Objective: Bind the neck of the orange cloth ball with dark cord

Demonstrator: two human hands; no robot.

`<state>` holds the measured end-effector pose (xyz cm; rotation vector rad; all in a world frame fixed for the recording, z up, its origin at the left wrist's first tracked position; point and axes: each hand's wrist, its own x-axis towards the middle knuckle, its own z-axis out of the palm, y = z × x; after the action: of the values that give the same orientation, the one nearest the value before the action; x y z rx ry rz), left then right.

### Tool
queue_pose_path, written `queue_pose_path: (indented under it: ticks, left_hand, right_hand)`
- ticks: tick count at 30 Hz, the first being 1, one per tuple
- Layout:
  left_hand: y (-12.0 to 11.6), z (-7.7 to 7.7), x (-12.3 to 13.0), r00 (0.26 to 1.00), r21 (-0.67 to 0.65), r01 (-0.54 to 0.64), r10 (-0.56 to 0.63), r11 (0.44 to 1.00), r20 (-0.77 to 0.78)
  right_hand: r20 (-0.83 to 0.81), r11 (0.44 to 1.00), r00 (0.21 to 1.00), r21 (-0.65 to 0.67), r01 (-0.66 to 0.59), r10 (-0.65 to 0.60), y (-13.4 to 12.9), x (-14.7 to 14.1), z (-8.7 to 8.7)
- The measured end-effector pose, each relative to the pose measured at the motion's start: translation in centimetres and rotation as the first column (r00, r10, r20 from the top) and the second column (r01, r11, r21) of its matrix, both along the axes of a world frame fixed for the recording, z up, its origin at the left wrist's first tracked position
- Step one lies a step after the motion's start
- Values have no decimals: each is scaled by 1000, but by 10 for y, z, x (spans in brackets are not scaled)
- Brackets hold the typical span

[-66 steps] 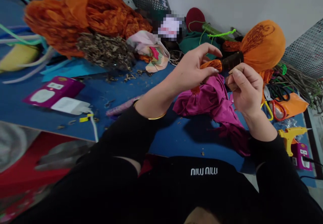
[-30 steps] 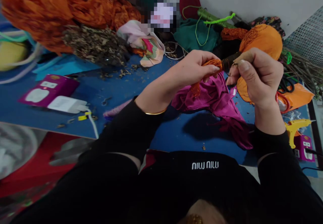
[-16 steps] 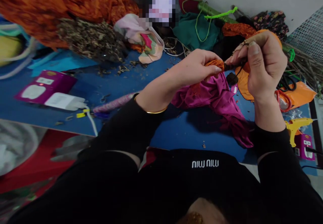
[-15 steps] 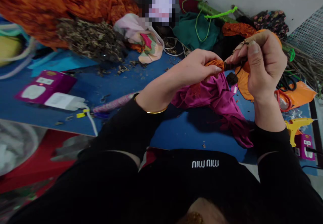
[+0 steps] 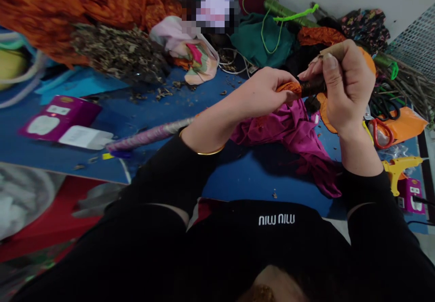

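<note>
Inside the blue desk's (image 5: 234,172) front edge, left hand (image 5: 261,90) grips gathered orange cloth (image 5: 288,87); right hand (image 5: 350,86) pinches closed, contents unclear.

1. I see the left forearm (image 5: 217,123) slanting forward and inward across my view.
2. The left hand (image 5: 267,89) is curled — fingers on the far side, thumb nearer me.
3. The right forearm (image 5: 360,154) stands steeper.
4. I have the right hand (image 5: 348,86) bent leftward — thumb and forefinger pinched together.
</note>
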<state>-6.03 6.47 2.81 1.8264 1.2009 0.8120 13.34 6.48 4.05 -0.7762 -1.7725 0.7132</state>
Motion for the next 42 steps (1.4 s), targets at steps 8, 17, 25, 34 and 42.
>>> queue_pose_path:
  ticks: [8, 17, 25, 34, 42]
  left_hand:
    - [-4, 0, 2, 980, 141, -1, 29, 990, -197]
    - [-14, 1, 8, 884, 286, -7, 140, 958, -447]
    - [-25, 9, 23, 685, 416, 42, 277, 908, -673]
    - [-25, 8, 24, 666, 444, 92, 276, 891, -693]
    - [-20, 4, 9, 716, 494, 31, 326, 869, -617]
  right_hand:
    - [-17, 994, 996, 67, -84, 85, 6, -3, -6]
    - [31, 993, 999, 118, -13, 9, 13, -5, -9]
    - [103, 990, 985, 27, 137, -139, 13, -6, -7]
    - [83, 994, 992, 46, 96, -100, 11, -6, -10]
    - [-43, 997, 999, -77, 1, -4, 3, 14, 13]
